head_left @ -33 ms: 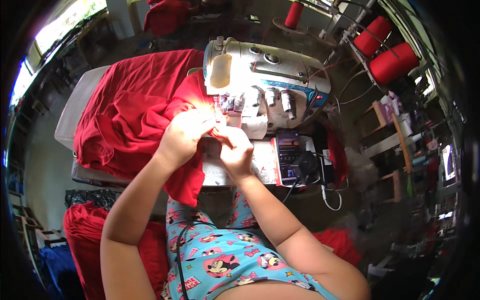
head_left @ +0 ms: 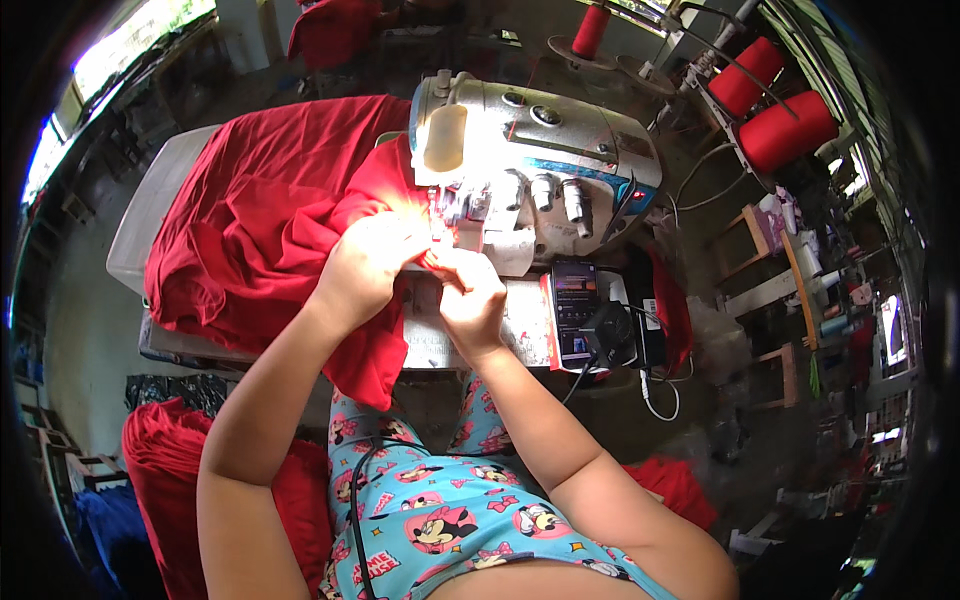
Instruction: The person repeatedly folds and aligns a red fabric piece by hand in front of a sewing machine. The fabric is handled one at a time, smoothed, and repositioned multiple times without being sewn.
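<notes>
Red fabric lies bunched over the left of the sewing table, running up to the presser foot area of a white and blue overlock-type sewing machine. My left hand is closed on this fabric just left of the needle; bright lamp glare washes out its fingertips. Close beside it, my right hand has its fingers curled in a pinch on the fabric's edge, right in front of the needle area. A corner of the fabric hangs over the table's front edge, between my forearms. The exact stitching point is lost in the glare.
A phone with a lit screen and a black charger with cables sit right of my right hand. Red thread cones stand at the upper right. More red fabric is piled at lower left, beside a black plastic bag.
</notes>
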{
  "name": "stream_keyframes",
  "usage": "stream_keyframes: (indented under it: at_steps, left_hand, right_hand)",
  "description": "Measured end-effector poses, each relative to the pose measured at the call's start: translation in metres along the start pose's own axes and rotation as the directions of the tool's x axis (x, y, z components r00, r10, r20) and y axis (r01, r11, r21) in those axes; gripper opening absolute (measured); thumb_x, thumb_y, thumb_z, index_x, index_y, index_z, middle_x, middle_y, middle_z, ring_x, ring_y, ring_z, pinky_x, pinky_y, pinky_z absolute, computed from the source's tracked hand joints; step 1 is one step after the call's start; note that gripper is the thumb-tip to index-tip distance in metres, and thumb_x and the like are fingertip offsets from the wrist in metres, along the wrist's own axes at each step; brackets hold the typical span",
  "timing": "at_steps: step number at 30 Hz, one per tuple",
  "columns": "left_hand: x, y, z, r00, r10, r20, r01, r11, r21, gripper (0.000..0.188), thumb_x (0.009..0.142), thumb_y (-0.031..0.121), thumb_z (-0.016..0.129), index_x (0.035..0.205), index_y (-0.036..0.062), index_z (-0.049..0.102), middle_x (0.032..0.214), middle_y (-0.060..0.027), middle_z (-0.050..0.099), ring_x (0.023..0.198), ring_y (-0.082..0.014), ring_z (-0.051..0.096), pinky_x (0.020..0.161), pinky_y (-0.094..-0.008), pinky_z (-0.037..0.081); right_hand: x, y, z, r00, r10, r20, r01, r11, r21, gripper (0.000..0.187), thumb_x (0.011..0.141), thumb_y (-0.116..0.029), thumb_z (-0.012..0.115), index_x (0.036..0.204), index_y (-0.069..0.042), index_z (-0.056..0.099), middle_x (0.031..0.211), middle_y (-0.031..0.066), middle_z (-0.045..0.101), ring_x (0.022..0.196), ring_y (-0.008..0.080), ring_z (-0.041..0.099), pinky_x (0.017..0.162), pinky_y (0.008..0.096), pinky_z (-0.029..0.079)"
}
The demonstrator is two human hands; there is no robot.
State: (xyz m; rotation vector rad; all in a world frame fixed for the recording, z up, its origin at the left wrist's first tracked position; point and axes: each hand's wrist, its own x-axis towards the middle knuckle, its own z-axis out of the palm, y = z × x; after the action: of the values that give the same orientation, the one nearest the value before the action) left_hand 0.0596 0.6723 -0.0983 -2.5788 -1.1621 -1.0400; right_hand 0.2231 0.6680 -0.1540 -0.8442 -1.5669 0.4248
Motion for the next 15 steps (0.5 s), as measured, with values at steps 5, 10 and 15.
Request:
stream_keyframes:
  at_steps: [5,10,15]
  left_hand:
    - [-0.003,-0.012,0.0,0.992,-0.08,0.097,0.05,0.96,0.275,0.029,0.076,0.022,0.067,0.105,0.0202,0.065,0.114,0.0035,0.061,0.12,-0.0214,0.045,0.102,-0.0554,0.015]
    - [0.014,-0.076,0.009,0.987,0.041,0.153,-0.05,0.997,0.056,0.026,0.075,0.016,0.056,0.1,0.0106,0.062,0.113,-0.0024,0.06,0.111,-0.0331,0.051,0.094,-0.0428,0.042]
    - [0.022,-0.085,0.013,0.965,-0.216,0.15,0.148,0.918,0.368,0.018,0.076,0.013,0.056,0.09,0.0117,0.067,0.098,-0.005,0.065,0.092,-0.0271,0.062,0.072,-0.0368,0.053]
  right_hand:
    - [0.006,-0.006,0.011,0.996,-0.083,-0.026,0.078,0.986,-0.149,0.03,0.069,0.015,0.054,0.093,0.0,0.066,0.092,0.0152,0.067,0.082,0.0292,0.062,0.074,0.0341,0.051]
    - [-0.016,-0.023,0.036,0.99,-0.134,0.052,0.142,0.966,-0.215,0.023,0.066,0.003,0.056,0.086,-0.006,0.063,0.084,0.0112,0.064,0.076,0.0298,0.061,0.069,0.0365,0.05]
    - [-0.027,-0.047,0.064,0.811,0.114,0.574,0.079,0.951,-0.3,0.023,0.074,-0.006,0.059,0.096,0.0,0.058,0.098,0.0207,0.057,0.087,0.0354,0.058,0.076,0.0418,0.05]
